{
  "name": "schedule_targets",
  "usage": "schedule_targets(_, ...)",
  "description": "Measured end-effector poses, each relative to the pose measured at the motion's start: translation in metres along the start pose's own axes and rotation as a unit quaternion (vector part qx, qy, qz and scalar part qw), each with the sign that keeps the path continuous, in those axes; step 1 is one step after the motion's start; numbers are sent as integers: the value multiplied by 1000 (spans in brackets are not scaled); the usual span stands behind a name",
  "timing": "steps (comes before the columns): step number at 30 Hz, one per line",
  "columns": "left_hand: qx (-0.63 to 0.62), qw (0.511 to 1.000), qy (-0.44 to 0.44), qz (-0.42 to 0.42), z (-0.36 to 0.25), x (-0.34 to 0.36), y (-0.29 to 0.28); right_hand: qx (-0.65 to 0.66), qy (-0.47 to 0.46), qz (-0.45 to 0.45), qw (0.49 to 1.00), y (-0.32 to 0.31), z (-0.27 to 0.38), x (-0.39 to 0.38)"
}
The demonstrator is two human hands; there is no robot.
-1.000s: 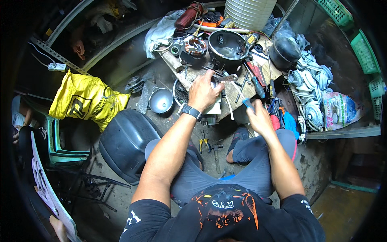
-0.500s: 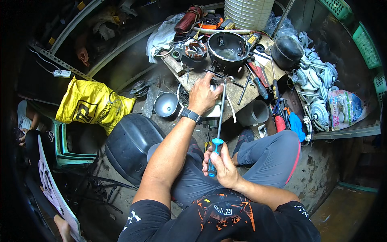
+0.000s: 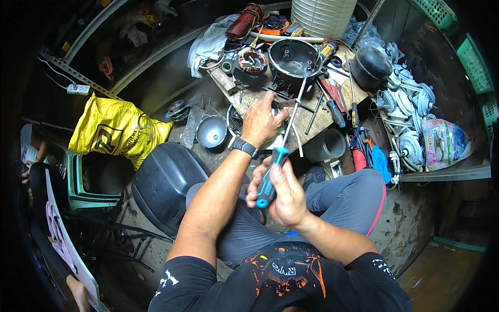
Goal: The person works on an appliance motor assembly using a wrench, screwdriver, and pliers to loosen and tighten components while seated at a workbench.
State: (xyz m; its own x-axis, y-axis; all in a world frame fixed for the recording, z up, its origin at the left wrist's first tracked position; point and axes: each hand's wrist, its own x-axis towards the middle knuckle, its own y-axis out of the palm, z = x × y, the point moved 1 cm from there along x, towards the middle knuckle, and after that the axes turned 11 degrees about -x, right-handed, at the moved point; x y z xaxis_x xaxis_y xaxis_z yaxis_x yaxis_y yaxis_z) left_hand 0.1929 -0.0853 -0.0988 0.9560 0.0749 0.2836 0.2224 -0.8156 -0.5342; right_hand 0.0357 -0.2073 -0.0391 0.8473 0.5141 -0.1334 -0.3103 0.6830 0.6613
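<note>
Since the earlier frame, the right grip (image 3: 283,198) has moved forward from the lap, and the screwdriver (image 3: 272,177) has swung so that its shaft slants rightward over the surface (image 3: 323,118); the left grip (image 3: 262,119) has stayed about where it was. The right grip is wrapped around the blue and black handle, thumb on one side and fingers curled on the other, seemingly so the long shaft can be steered. Its tip shows by the near rim of the black bowl (image 3: 292,67) (whether it touches, I cannot tell). The left grip lies at the near edge of the surface, index finger and thumb spread, perhaps to steady something; whether it grips anything is hidden. The black bowl stands mouth up, round and smooth, with a shiny rim. Beside it sits a motor part (image 3: 252,60) with coppery windings. The surface is rough, stained wood; lower down, a grey bowl (image 3: 211,131) has a dull, metallic inner curve, and the yellow sack (image 3: 112,132) is creased and glossy.
</note>
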Motion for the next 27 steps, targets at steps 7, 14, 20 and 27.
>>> schedule_targets(7, 28, 999, 31, 20, -5, -1, -4, -99, 118, 4, 988, -27, 41, 4)
schedule_targets(14, 29, 999, 5, 34, -2, 0, -1, -126, 144, 4, 982, -33, 57, 4)
schedule_targets(20, 35, 999, 27, 22, 1, 1, -1, -143, 176, 17, 974, -41, 71, 4)
schedule_targets(27, 24, 999, 35, 12, -1, 2, 2, -184, 190, 34, 964, -56, 83, 4)
